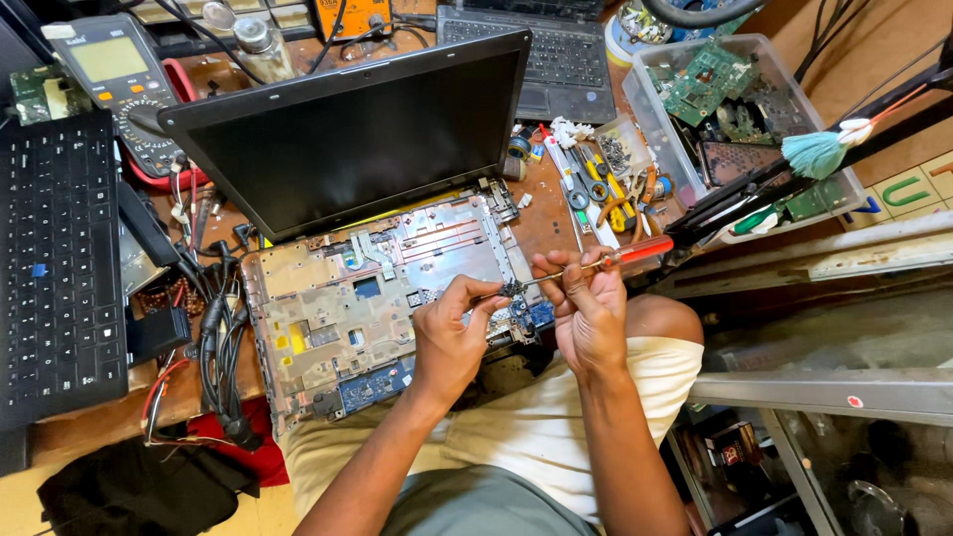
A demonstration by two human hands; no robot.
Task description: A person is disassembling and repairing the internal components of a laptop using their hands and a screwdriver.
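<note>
We held a red-handled screwdriver (596, 262) in our right hand (588, 316), fingers closed round its shaft, the handle pointing out toward the right edge of the workbench (79, 422). Our left hand (449, 337) was pinched shut on a small dark part (512, 289) at the screwdriver's tip; what the part was, we could not tell. Both hands hovered over the near right corner of an opened laptop (377, 288), whose keyboard was off, baring the metal frame and blue circuit boards. Its dark screen (347, 134) stood upright behind.

At the far right corner of the workbench sat a clear plastic bin (655, 124) holding green circuit boards (707, 81) and a dark perforated panel (733, 159). Just left of it, a small clear tray (617, 151) held what looked like screws, and pliers with yellow and orange handles (617, 199) lay beside it. A teal brush (816, 151) rested across the bin's right rim.

A black keyboard (58, 268) lay along the left edge, with a multimeter (124, 84) at the far left corner and a tangle of black cables (218, 328) between the keyboard and the laptop. A second laptop (551, 55) sat at the far edge.
</note>
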